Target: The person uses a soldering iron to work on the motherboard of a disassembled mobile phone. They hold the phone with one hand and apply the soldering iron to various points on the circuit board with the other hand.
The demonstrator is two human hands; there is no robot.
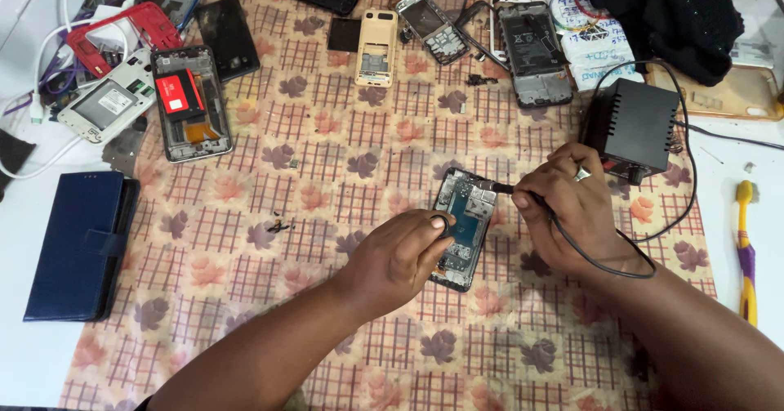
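Note:
An opened phone [467, 215] with its back cover off lies on the patterned cloth, circuit parts showing. My left hand [400, 260] rests on its left edge, thumb and finger pinching something small and dark over the board. My right hand [572, 207] grips a corded soldering iron [508, 189] like a pen, its tip touching the phone's upper right corner. The black cable loops under my right wrist to a black power box [635, 125].
Several dismantled phones and frames lie along the top: a beige one [376, 47], a grey frame [535, 51], one with a red battery [189, 100]. A blue wallet case [77, 243] sits left, a toothbrush [746, 247] right, a black cloth [661, 15] top right.

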